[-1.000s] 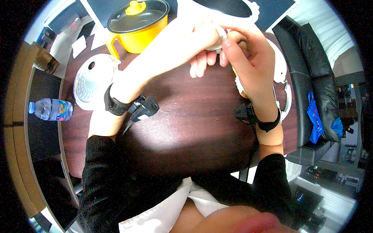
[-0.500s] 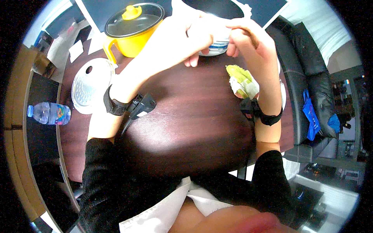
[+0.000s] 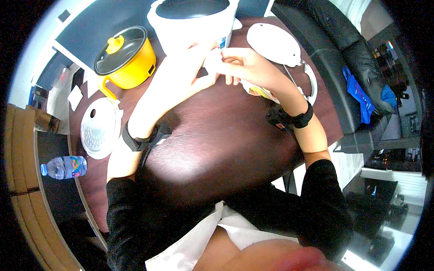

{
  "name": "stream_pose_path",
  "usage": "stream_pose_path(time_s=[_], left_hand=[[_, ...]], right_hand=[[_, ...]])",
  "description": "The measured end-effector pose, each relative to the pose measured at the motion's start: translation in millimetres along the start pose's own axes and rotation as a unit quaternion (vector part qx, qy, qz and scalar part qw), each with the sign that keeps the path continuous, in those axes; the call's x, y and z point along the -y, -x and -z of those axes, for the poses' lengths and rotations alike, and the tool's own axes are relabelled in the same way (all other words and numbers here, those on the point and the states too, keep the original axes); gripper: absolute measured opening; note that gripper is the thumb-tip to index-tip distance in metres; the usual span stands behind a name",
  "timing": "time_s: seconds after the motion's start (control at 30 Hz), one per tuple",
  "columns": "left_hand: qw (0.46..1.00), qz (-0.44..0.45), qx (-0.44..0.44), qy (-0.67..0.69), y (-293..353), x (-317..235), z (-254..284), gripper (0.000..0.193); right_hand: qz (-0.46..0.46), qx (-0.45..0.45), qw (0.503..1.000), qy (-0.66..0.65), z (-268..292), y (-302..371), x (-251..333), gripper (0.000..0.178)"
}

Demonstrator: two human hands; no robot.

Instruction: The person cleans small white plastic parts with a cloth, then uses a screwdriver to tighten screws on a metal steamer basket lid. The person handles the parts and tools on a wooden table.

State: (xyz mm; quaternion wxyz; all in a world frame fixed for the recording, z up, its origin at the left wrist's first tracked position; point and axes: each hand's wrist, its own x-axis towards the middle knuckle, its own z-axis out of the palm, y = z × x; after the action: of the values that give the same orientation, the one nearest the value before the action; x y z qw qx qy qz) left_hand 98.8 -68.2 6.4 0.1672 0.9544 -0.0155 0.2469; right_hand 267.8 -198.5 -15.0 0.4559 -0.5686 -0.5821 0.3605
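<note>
Gripping small white item of unclear material [image 3: 213, 62] in half-curled bare L hand [image 3: 183, 76], prob. for steadying w/ bent-fingered bare R hand [image 3: 251, 70] (can't tell if pinching), near round white plastic cooker [image 3: 183, 35].

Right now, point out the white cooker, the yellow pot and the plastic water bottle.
White cooker [image 3: 191, 30]: head view, on its front wall.
Yellow pot [image 3: 131, 73]: head view, on its side below the lid.
Plastic water bottle [image 3: 71, 167]: head view, on its label.
</note>
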Motion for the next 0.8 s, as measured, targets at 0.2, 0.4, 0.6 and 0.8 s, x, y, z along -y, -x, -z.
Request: stream_pose_path(time_s=[0.2,0.4,0.6,0.8], left_hand=[[0.991,-0.091,-0.065,-0.067,-20.6,21.5,11.5,0.069],[0.978,-0.009,0.011,-0.208,-76.7,78.5,16.1,0.055],[0.978,-0.017,0.011,-0.206,-49.3,63.8,1.2,0.034],[0.968,-0.049,-0.02,-0.246,7.8,12.6,-20.1,0.016]], right_hand=[[-0.03,-0.076,0.987,0.14,8.0,40.6,-43.4,0.029],[-0.049,0.097,0.947,0.301,0.6,87.5,-28.3,0.025],[-0.126,0.128,0.952,0.247,3.7,98.5,-28.4,0.022],[-0.129,0.132,0.949,0.254,5.3,101.8,-31.8,0.027]])
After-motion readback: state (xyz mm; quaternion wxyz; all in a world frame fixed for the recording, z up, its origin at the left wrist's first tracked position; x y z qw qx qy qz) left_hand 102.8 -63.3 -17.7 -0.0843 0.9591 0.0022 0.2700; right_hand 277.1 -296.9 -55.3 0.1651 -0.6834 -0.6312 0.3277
